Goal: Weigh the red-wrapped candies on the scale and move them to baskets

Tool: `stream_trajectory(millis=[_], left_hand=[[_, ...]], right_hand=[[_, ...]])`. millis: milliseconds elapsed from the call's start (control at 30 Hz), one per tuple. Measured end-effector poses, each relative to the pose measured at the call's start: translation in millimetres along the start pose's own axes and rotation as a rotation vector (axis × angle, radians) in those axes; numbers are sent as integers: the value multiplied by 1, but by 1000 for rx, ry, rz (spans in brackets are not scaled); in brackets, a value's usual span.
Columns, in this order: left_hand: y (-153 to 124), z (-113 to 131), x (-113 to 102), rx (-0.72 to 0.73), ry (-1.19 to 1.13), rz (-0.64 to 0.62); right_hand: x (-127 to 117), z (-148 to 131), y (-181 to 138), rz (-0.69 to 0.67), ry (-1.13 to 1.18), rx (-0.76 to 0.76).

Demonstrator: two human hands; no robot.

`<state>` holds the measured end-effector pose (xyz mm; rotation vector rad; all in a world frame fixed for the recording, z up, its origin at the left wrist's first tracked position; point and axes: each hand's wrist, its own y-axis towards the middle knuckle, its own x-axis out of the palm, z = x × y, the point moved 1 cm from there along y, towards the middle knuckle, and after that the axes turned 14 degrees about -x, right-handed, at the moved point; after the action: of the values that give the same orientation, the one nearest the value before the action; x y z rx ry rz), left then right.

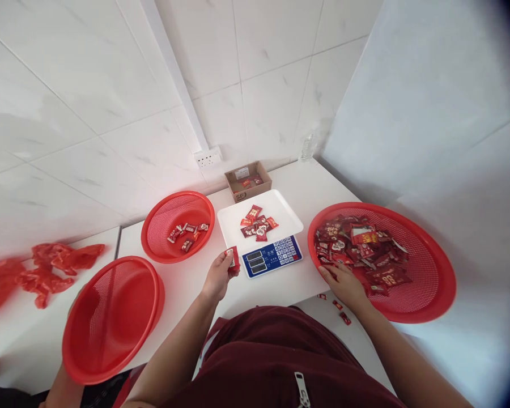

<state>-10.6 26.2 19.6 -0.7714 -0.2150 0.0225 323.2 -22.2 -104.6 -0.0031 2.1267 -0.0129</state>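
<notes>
My left hand (pixel 218 276) is closed around small red wrapped packets (pixel 233 262), just left of the scale's keypad (pixel 272 256). Over the near rim of the right red basket (pixel 444 283) reaches my right hand (pixel 344 285), its fingers bent together at the edge of a heap of red snack packets (pixel 365 243). What those fingertips grip is too small to make out. A small pile of red packets (pixel 259 224) lies on the scale's white tray (pixel 287 212).
Several packets lie in the back-left red basket (pixel 147 226). Another person's arm (pixel 59 385) is by the front-left basket (pixel 70 345). A cardboard box (pixel 255 194) and a clear bottle (pixel 307 148) stand by the wall. Dropped packets (pixel 344 318) lie below the table edge. Red plastic bags (pixel 46 272) lie left.
</notes>
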Motion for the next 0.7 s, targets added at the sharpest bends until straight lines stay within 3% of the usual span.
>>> stream_trajectory(millis=[267, 400, 567, 700], left_hand=[[0, -9, 2, 46, 84, -13], [6, -11, 2, 34, 149, 53], [31, -1, 3, 32, 219, 29], [60, 16, 15, 94, 353, 118]], right_hand=[[-3, -3, 1, -60, -3, 49], [-3, -2, 2, -57, 3, 58], [-3, -1, 3, -57, 24, 62], [0, 1, 3, -54, 28, 64]])
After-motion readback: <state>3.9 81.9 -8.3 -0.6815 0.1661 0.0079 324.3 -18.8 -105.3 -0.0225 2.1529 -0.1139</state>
